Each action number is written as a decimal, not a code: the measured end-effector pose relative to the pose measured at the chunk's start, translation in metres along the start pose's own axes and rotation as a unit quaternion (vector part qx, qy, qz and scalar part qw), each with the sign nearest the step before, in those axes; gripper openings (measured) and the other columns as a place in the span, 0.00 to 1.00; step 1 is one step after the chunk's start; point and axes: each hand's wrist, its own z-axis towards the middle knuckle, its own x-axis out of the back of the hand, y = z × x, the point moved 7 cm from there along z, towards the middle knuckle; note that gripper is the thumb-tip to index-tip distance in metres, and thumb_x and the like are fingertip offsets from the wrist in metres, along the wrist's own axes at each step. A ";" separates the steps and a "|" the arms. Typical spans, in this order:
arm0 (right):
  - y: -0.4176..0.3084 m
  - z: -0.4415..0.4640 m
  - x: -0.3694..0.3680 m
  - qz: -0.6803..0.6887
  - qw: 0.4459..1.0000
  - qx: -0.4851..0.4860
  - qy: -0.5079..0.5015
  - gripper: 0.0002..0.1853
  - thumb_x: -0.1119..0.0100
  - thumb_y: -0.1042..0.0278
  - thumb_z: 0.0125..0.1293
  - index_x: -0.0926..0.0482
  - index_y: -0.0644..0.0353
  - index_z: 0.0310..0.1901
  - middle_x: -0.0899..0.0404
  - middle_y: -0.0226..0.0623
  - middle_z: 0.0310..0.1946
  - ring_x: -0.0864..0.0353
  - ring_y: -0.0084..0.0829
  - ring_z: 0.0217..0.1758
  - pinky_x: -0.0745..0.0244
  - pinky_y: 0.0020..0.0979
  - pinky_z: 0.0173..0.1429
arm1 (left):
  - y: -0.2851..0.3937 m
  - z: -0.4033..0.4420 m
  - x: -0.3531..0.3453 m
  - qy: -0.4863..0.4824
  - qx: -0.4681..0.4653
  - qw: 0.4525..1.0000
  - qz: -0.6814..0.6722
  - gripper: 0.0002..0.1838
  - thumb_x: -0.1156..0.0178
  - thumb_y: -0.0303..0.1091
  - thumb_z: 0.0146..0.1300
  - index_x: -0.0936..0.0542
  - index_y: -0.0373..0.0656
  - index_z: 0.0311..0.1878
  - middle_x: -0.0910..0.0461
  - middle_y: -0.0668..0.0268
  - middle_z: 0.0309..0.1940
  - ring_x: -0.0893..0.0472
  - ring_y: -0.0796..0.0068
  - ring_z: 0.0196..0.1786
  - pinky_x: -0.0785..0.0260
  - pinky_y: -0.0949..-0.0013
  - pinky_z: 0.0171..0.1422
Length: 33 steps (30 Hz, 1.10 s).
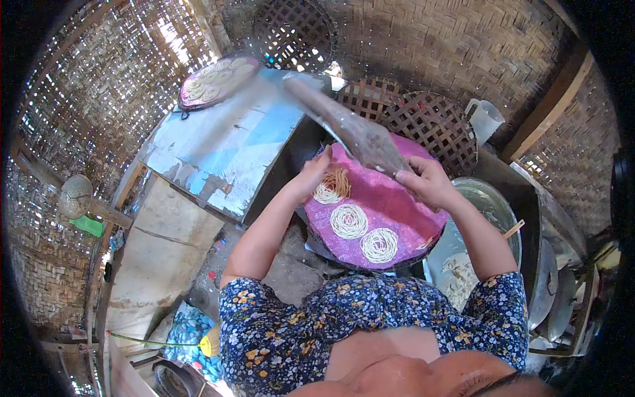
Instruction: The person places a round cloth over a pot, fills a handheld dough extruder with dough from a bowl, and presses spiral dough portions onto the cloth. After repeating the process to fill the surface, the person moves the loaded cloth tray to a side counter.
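My right hand [428, 180] is closed around the near end of a long, pale-smeared wooden tool [360, 135]. The tool slants up and left above a round pink tray [370, 188], its far end blurred. Beside the tray's left edge is my left hand [316, 173], its fingers raised and partly hidden, so their grip is unclear. Close to it, tan strands [339, 180] lie in shadow over a pale noodle coil [325, 193]. Two more flat coils rest on the tray: a middle coil [348, 221] and a front coil [379, 245].
A large basin [489, 192] with pale dough [463, 278] stands at the right. To the left is a worn blue-white table [218, 152], bearing another tray of coils [218, 83]. Woven baskets [430, 122] and a plastic jug [486, 120] sit behind.
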 end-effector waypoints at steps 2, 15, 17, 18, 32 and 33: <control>0.003 0.000 0.007 0.023 0.999 0.002 0.025 0.22 0.43 0.51 0.56 0.24 0.65 0.40 0.25 0.33 0.23 0.29 0.23 0.27 0.34 0.29 0.32 | 0.011 -0.001 0.011 0.062 -0.055 0.947 0.310 0.33 0.62 0.60 0.61 0.30 0.41 0.55 0.29 0.48 0.51 0.33 0.52 0.56 0.44 0.52 0.60; 0.016 -0.032 0.027 0.186 0.980 0.007 0.070 0.16 0.47 0.56 0.60 0.26 0.62 0.38 0.34 0.22 0.19 0.39 0.14 0.19 0.44 0.20 0.22 | 0.075 -0.074 0.033 0.256 -0.215 0.716 0.612 0.38 0.42 0.54 0.49 0.38 0.45 0.61 0.50 0.60 0.67 0.43 0.54 0.62 0.50 0.49 0.58; -0.004 -0.040 0.017 0.222 0.974 -0.008 0.051 0.17 0.48 0.54 0.61 0.26 0.62 0.39 0.34 0.23 0.18 0.39 0.14 0.19 0.44 0.20 0.22 | 0.112 -0.077 0.017 0.214 -0.301 0.765 0.527 0.40 0.36 0.47 0.44 0.39 0.44 0.61 0.46 0.55 0.64 0.43 0.54 0.64 0.50 0.52 0.62; -0.009 -0.040 0.010 0.222 0.974 -0.014 0.040 0.18 0.49 0.54 0.61 0.26 0.63 0.39 0.33 0.24 0.18 0.38 0.15 0.19 0.42 0.22 0.23 | 0.130 -0.075 0.003 0.181 -0.362 0.778 0.480 0.40 0.35 0.45 0.43 0.38 0.43 0.60 0.43 0.53 0.63 0.41 0.53 0.63 0.49 0.53 0.62; -0.162 -0.115 0.083 -0.358 0.698 0.418 0.458 0.20 0.39 0.67 0.50 0.30 0.68 0.44 0.28 0.45 0.38 0.27 0.43 0.42 0.33 0.34 0.43 | 0.240 -0.072 -0.145 0.076 -0.502 0.698 0.505 0.12 0.42 0.39 0.42 0.22 0.39 0.24 0.22 0.57 0.21 0.20 0.58 0.29 0.29 0.57 0.35; -0.162 -0.128 0.070 -0.377 0.689 0.450 0.425 0.22 0.38 0.70 0.47 0.31 0.67 0.44 0.28 0.45 0.38 0.27 0.43 0.41 0.32 0.34 0.42 | 0.236 -0.072 -0.150 0.037 -0.501 0.708 0.496 0.11 0.42 0.38 0.42 0.22 0.40 0.24 0.22 0.56 0.22 0.21 0.57 0.30 0.29 0.57 0.35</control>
